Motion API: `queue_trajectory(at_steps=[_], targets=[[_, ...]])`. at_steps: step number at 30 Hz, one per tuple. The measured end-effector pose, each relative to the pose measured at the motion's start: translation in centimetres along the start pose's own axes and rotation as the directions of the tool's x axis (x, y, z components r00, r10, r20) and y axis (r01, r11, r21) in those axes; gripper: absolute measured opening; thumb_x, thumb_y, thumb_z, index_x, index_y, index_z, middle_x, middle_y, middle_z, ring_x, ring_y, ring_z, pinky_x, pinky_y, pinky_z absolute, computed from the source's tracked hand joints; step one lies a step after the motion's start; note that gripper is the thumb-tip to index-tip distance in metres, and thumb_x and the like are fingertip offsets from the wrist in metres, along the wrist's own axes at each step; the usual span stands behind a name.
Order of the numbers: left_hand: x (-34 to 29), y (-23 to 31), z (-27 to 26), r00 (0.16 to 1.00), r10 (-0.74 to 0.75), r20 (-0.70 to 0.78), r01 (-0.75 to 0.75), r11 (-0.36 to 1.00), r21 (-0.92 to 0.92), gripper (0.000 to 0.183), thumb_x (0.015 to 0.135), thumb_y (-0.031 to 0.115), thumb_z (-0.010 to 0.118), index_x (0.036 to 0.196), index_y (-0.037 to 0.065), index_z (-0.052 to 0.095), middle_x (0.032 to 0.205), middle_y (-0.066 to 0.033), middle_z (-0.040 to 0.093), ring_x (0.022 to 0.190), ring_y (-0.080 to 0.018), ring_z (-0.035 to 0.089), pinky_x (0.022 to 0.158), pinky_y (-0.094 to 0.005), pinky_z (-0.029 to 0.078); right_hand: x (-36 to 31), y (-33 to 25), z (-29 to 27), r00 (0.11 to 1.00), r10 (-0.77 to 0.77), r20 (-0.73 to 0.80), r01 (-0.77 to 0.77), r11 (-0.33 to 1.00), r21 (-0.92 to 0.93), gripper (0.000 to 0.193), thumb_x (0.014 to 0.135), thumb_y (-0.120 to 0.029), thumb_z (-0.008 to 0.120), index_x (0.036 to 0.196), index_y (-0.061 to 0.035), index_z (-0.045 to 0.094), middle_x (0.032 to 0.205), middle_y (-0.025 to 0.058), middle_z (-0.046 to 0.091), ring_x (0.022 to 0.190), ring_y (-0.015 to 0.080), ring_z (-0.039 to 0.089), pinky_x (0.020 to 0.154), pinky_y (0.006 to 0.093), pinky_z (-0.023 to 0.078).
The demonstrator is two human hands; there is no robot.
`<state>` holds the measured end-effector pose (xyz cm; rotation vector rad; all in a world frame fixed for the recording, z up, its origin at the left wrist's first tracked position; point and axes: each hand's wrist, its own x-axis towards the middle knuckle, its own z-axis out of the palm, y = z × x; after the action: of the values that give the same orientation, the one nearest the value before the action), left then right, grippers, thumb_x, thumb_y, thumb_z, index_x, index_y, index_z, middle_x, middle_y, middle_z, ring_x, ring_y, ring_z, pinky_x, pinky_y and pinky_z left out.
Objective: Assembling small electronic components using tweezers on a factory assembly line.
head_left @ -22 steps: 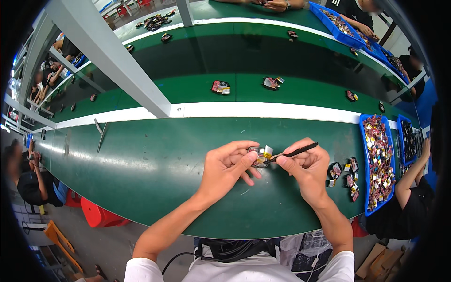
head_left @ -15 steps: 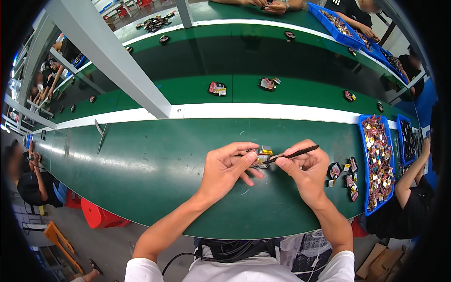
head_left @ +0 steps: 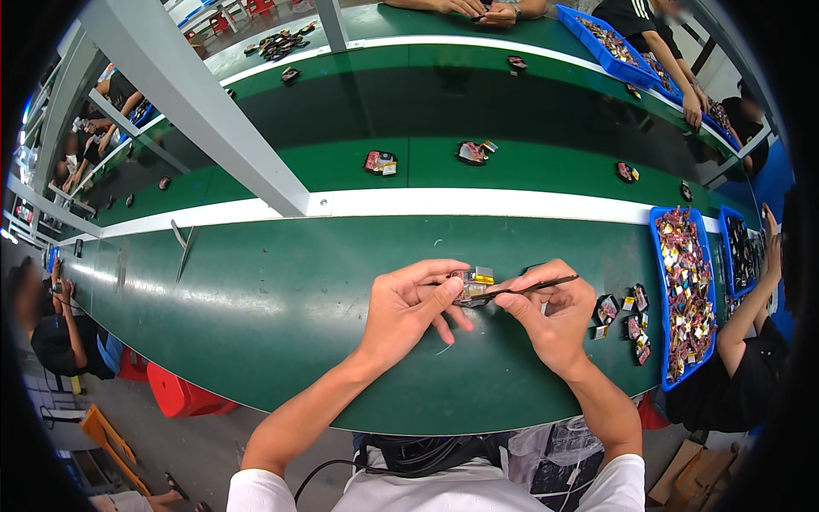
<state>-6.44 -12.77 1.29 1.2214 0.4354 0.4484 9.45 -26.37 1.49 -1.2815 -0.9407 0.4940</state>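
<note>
Gripping a small yellow-ended part (head_left: 472, 282) in left hand (head_left: 408, 309), right hand (head_left: 550, 311) fingers pinched black tweezers (head_left: 529, 288) at its three o'clock, mid-assembly; steady tip placement seemed needed next.

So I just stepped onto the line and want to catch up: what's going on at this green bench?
A person is working with both hands over the long green table. The left hand pinches a small yellow and silver part, while the right hand holds thin black tweezers with their tip at that part. A few similar small parts lie to the right, beside a blue tray filled with more.
</note>
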Motion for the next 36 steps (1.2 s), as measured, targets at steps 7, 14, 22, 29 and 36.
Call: queue_trajectory(at_steps=[7,14,22,29,36], targets=[[-0.12,0.17,0.06,1.000,-0.007,-0.005,0.007,1.000,-0.021,0.031,0.101,0.010,0.059,0.124,-0.010,0.060,0.097,-0.0171,0.071,0.071,-0.0209,0.073,0.049,-0.0261,0.056,-0.07,-0.02,-0.06,0.999,-0.025,0.034,0.027,0.998,-0.064,0.016,0.080,0.007,0.078,0.090,0.0030,0.066,0.087,0.0136,0.075,0.050,-0.0020,0.046,0.045,0.0160,0.031],[-0.33,-0.05,0.14,1.000,-0.016,0.006,0.017,1.000,-0.011,0.031,0.100,0.008,0.060,0.127,-0.008,0.061,0.097,-0.0162,0.071,0.072,-0.0217,0.073,0.051,-0.0265,0.057,0.00,-0.49,0.02,0.998,0.060,0.024,-0.060,0.998,-0.005,0.015,0.081,0.006,0.079,0.089,0.0029,0.066,0.083,0.0100,0.072,0.050,-0.0015,0.047,0.045,0.0163,0.032],[-0.39,-0.15,0.28,1.000,-0.014,0.000,0.014,1.000,-0.004,0.029,0.100,0.006,0.060,0.126,-0.007,0.063,0.094,-0.0161,0.071,0.071,-0.0216,0.073,0.052,-0.0272,0.057,-0.27,-0.34,0.13,0.999,0.036,0.015,-0.036,0.999,-0.040,0.016,0.081,0.005,0.080,0.091,0.0030,0.068,0.077,0.0059,0.069,0.050,-0.0013,0.047,0.044,0.0167,0.030],[-0.39,0.11,0.34,1.000,-0.002,-0.014,0.002,1.000,0.009,0.026,0.101,0.006,0.058,0.121,-0.010,0.063,0.092,-0.0184,0.071,0.067,-0.0224,0.072,0.050,-0.0272,0.057,-0.43,-0.43,0.31,1.000,-0.001,-0.004,0.000,0.996,-0.095,0.018,0.080,0.004,0.081,0.092,0.0030,0.068,0.076,0.0036,0.066,0.048,-0.0014,0.045,0.044,0.0173,0.029],[-0.40,0.13,0.31,0.999,0.019,-0.031,-0.019,1.000,0.002,0.027,0.101,0.006,0.058,0.121,-0.010,0.063,0.093,-0.0188,0.071,0.067,-0.0223,0.072,0.050,-0.0269,0.057,-0.40,-0.57,0.29,1.000,0.005,-0.024,-0.007,0.996,-0.084,0.017,0.080,0.004,0.081,0.092,0.0030,0.068,0.078,0.0049,0.067,0.049,-0.0013,0.045,0.044,0.0172,0.030]])
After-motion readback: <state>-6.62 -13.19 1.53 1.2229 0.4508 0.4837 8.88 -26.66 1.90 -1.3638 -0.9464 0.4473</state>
